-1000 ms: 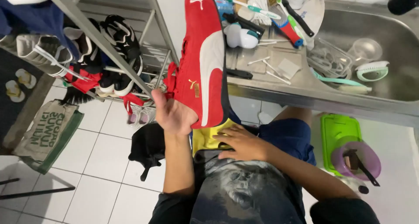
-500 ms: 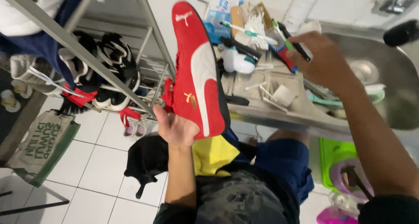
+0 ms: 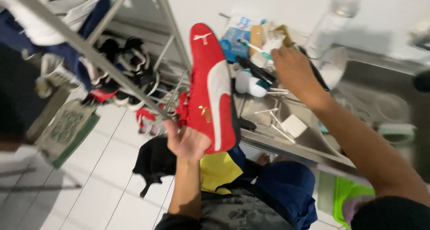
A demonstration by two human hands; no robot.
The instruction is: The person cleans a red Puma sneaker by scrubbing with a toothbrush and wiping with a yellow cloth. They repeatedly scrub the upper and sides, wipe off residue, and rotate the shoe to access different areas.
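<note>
There is one view only, from a camera on the person's head. It looks steeply down over the chest and lap toward the white tiled floor, and it is tilted, so the lines of the room run slanted. The red shoe stands near the middle of the picture and quite close to the lens. Below the shoe, the left hand is nearest to the camera. To the right of the shoe lies the metal table, and the right hand reaches over it. To the left of the shoe, a metal rack crosses the picture. The far right edge is blurred, perhaps a sink.
</note>
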